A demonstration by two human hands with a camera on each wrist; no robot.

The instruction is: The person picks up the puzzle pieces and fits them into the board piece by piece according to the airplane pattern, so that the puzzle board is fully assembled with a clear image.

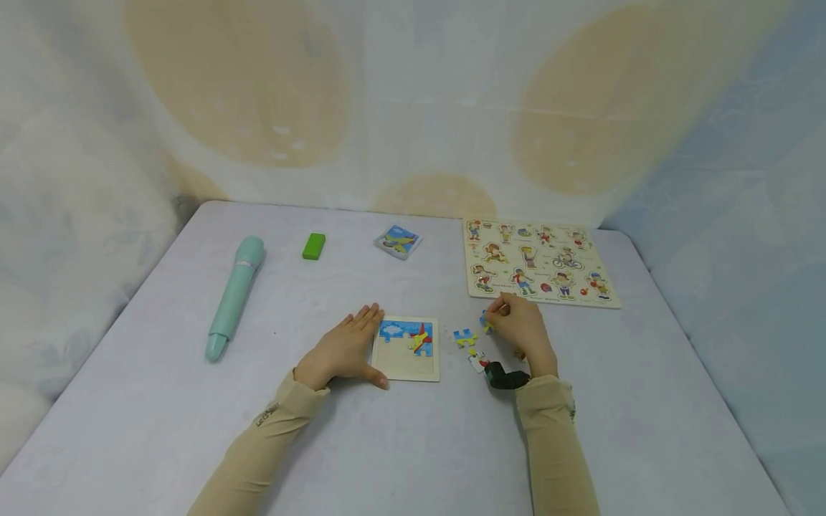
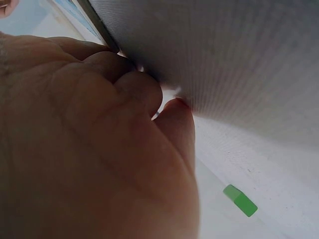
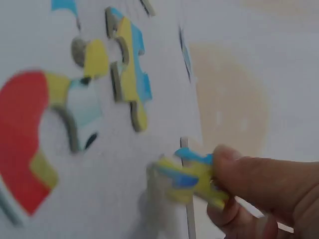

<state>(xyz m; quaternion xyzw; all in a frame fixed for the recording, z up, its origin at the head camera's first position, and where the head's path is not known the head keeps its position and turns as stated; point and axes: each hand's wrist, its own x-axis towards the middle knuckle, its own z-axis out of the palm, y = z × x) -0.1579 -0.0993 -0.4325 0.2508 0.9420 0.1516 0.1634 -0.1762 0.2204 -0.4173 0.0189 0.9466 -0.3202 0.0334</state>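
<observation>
A small wooden puzzle tray (image 1: 395, 367) holds joined blue pieces with a red and yellow shape along its top and right. My left hand (image 1: 348, 349) lies at its left edge, fingers extended and thumb near the lower left corner. Between thumb and fingers, my right hand (image 1: 521, 326) pinches a blue and yellow puzzle piece (image 3: 192, 178), held over the table to the right of the tray. Below it lie a blue and yellow piece (image 1: 464, 338) and a white, red and yellow piece (image 1: 478, 360). Another item is partly hidden beneath the right wrist.
A large wooden board with figures (image 1: 542, 261) lies behind my right hand. Toward the back are a square picture puzzle (image 1: 398, 242) and a green block (image 1: 313, 246). A mint-coloured microphone-shaped object (image 1: 235, 297) lies at the left.
</observation>
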